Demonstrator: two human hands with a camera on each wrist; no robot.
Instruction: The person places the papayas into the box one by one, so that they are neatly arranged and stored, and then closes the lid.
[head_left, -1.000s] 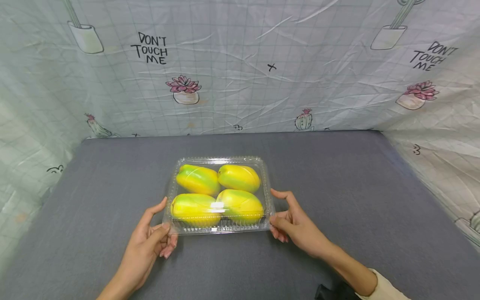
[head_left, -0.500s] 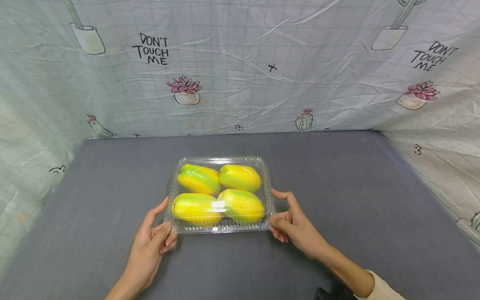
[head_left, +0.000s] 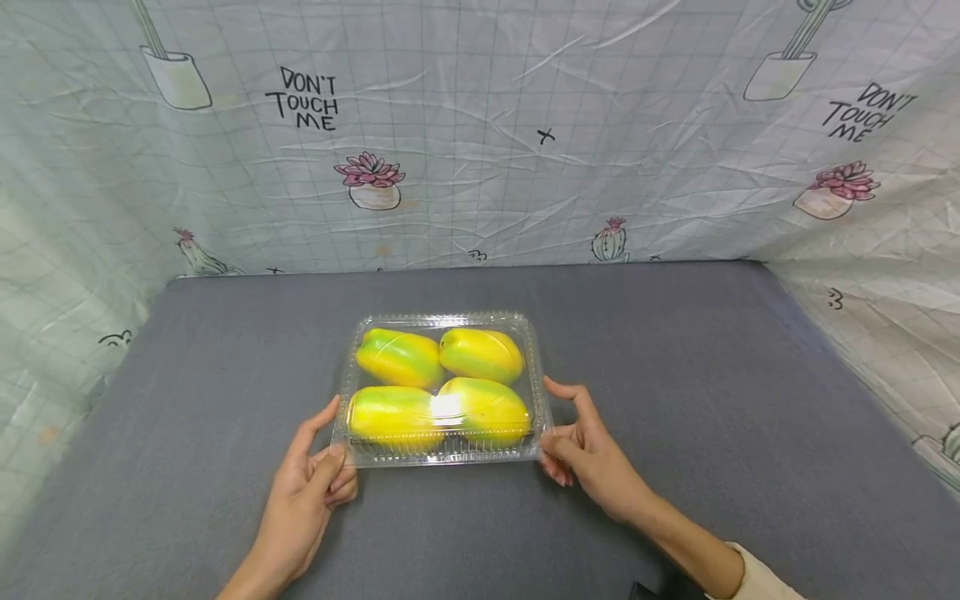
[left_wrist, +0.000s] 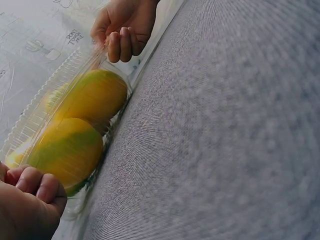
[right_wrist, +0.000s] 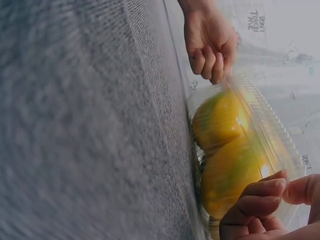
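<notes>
A clear plastic clamshell box (head_left: 438, 457) lies on the grey cloth with its lid down. Inside are several yellow-green mangoes (head_left: 397, 412), set out in two rows. My left hand (head_left: 300, 492) pinches the box's rim at the near left corner, thumb on top, with the index finger reaching along the left side. At the near right corner my right hand (head_left: 596, 458) pinches the rim in the same way, its index finger bent against the right side. The left wrist view shows the box's ridged lid edge (left_wrist: 60, 75) running between the two hands.
Grey cloth (head_left: 712, 375) covers the table on every side of the box. A pale printed curtain (head_left: 480, 100) hangs behind the table and along both sides. A small black object (head_left: 645, 590) shows at the bottom edge near my right sleeve.
My left wrist has shifted slightly to the right, still holding its corner. The glare on the lid has grown brighter and wider. The right hand keeps its grip almost unmoved.
</notes>
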